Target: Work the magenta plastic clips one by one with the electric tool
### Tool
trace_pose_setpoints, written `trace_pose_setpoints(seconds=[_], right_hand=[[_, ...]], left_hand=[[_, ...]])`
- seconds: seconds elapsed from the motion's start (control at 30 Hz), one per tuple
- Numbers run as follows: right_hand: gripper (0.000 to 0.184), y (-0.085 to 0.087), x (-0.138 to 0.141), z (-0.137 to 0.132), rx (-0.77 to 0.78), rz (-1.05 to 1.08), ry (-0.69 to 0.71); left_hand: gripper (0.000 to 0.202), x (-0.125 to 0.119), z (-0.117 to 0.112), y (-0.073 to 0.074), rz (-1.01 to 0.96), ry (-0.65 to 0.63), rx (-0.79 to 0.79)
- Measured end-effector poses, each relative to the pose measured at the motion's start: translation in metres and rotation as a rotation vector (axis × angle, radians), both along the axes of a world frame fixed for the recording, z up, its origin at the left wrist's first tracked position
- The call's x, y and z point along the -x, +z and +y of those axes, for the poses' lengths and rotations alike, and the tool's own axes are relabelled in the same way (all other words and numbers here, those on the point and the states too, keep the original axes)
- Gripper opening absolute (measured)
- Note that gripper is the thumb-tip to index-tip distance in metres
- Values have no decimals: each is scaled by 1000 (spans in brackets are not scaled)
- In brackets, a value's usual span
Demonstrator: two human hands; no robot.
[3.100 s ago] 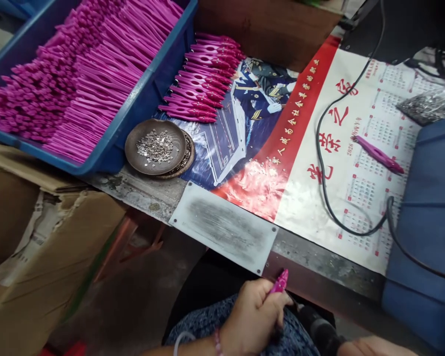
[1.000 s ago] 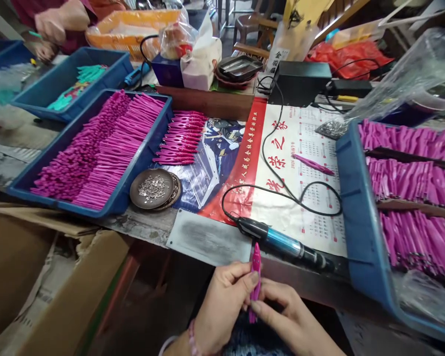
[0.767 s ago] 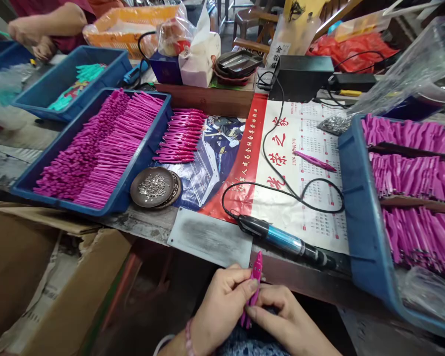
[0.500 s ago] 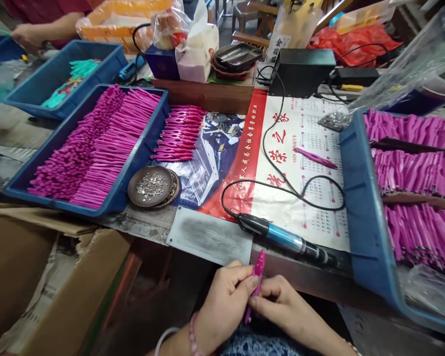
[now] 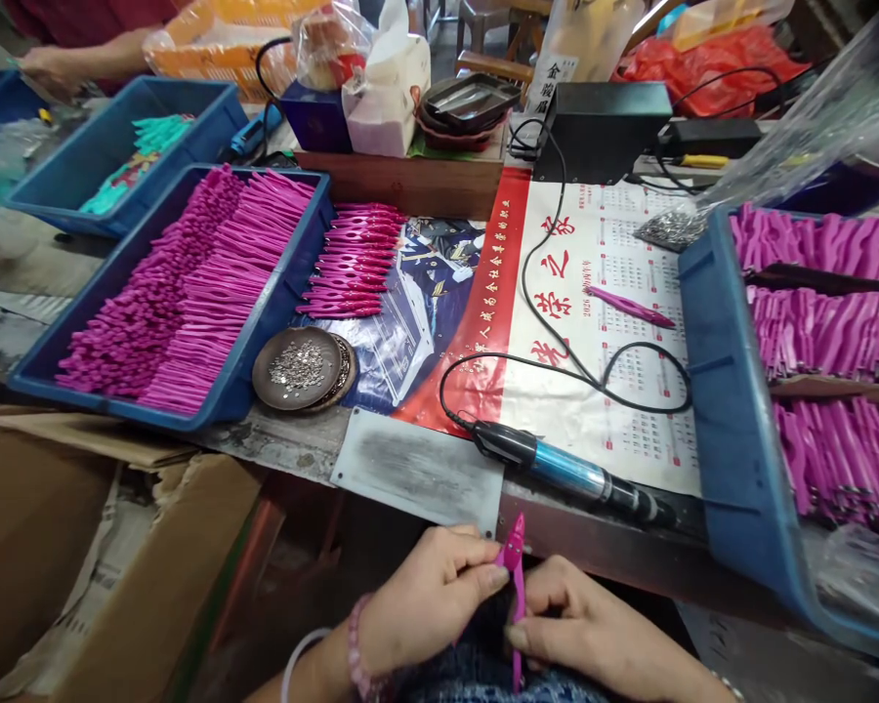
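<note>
Over my lap at the front edge of the bench, both hands hold one pair of pink plastic pliers, jaw end pointing up and away. My left hand pinches it just below the jaws, thumb on top. My right hand has thumb and fingers closed on one long handle, which hangs down between the hands. The other handle is mostly hidden by my left hand. Just beyond lies a blue and black electric screwdriver on its side, beside a worn metal plate.
Left, a blue crate holds pink handle pieces. Near it are a dish of small metal parts and a row of pink pliers. Right, another blue crate holds pink parts. A cable loops over a calendar sheet. A co-worker's hand shows far left.
The pliers' handles have spread: the one in my right hand now stands apart from the part in my left. Both hands have moved slightly lower and apart. The view has shifted a little.
</note>
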State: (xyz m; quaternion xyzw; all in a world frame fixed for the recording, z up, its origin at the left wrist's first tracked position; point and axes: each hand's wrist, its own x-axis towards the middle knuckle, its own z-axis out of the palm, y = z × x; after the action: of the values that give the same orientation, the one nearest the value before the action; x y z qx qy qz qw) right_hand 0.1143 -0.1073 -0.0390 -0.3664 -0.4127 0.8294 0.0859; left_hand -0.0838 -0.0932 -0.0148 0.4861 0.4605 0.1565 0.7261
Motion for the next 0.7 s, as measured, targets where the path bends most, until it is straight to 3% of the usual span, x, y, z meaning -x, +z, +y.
trace_pose_setpoints(seconds=[0.07,0.17,0.27,0.43,0.5,0.6,0.63,0.7], right_hand=[[38,-3,-3,3,63,53,18],[45,-9,-2,3,129,109,-33],[50,-13,3,1,133,121,-133],[46,0,1,3,24,96,-180],[37,10,-8,6,-208,-10,-177],[12,18,-25,14,-929,-373,-260],[13,18,-30,18,-1182,-528,-283],[30,12,-38,28,-1514,-810,-256]], left_hand=[[27,5,3,-11,-170,-43,245],[47,6,5,-31,-483,13,568],[56,0,5,-42,-664,158,653],[45,-7,5,-32,-767,282,658],[41,-7,6,-28,-768,329,654],[38,-7,8,-23,-691,402,640],[36,-7,9,-21,-655,419,619],[32,-9,8,-16,-569,420,547]])
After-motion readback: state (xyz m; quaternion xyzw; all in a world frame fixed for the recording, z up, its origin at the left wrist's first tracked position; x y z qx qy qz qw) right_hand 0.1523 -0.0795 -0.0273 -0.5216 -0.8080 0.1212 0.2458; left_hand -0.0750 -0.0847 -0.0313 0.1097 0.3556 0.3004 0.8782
